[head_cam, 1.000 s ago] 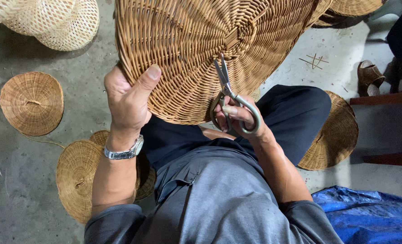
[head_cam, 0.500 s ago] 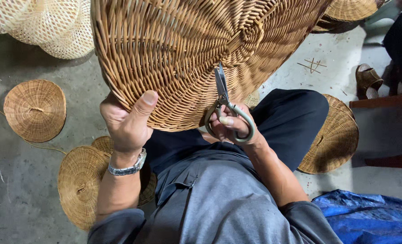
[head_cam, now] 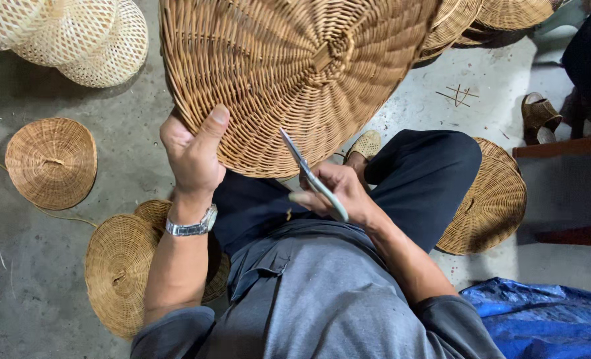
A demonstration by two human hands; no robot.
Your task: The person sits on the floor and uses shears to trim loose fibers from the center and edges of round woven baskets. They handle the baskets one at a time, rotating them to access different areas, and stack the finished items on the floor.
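Note:
A large round woven rattan lid (head_cam: 289,66) is held up in front of me, its underside towards the camera. My left hand (head_cam: 192,149) grips its lower left rim, thumb pressed on the weave, a metal watch on the wrist. My right hand (head_cam: 339,193) holds a pair of scissors (head_cam: 309,174) by pale green handles. The blades look closed and point up-left, their tip just at the lid's lower edge. I am seated, with dark trousers and a grey shirt below.
Smaller woven cone-shaped lids lie on the concrete floor: one (head_cam: 51,161) at left, two (head_cam: 119,269) by my left knee, one (head_cam: 491,196) behind my right knee. Pale woven baskets (head_cam: 76,36) sit top left. Blue tarp (head_cam: 548,319) bottom right, sandals (head_cam: 540,116) at right.
The lid has shifted right and turned slightly. My right hand has drawn the scissors back from over the weave to its lower edge, blades now angled up-left. Left hand keeps its grip.

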